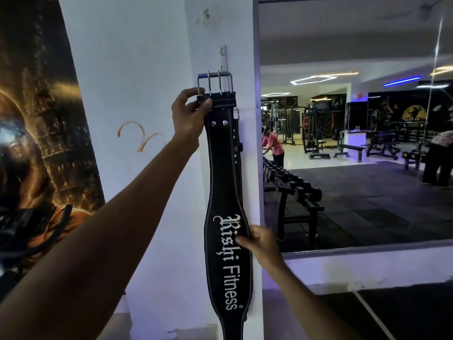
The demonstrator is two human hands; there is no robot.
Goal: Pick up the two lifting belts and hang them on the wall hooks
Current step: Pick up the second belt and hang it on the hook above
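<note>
A black leather lifting belt (pixel 224 182) with white lettering hangs upright against the white pillar (pixel 215 33). Its silver double-prong buckle (pixel 214 82) sits just below a metal wall hook (pixel 223 57). My left hand (pixel 190 112) pinches the belt's top edge right under the buckle. My right hand (pixel 261 244) grips the belt's right edge at its wide middle. Behind this belt a second belt (pixel 237 141) shows as a dark strip with a small buckle along the right side; what holds it is hidden.
A large wall mirror (pixel 355 119) to the right reflects the gym, a dumbbell rack (pixel 291 190), benches and a person in pink. A dark poster (pixel 36 119) covers the wall on the left. Another hook mark (pixel 205 14) sits higher on the pillar.
</note>
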